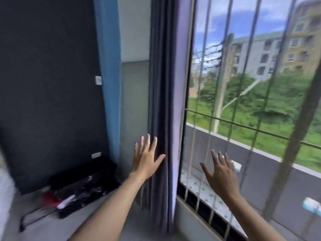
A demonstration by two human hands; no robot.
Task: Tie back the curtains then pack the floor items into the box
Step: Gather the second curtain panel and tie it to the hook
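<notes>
A grey-purple curtain (162, 87) hangs bunched in narrow folds at the left side of the window. My left hand (145, 158) is raised with fingers spread, just left of the folds, its thumb at the fabric's edge. My right hand (221, 173) is also spread flat, held in front of the window pane to the right of the curtain, holding nothing. On the floor at lower left lies a blurred heap of dark items (81, 186) with something red (49, 199) and a white-pink piece among them. No box is in view.
The window (251, 101) has metal bars and a low sill (196, 209) along its bottom. A dark wall (48, 84) with a blue strip (109, 58) stands on the left. Grey floor (48, 228) spreads below.
</notes>
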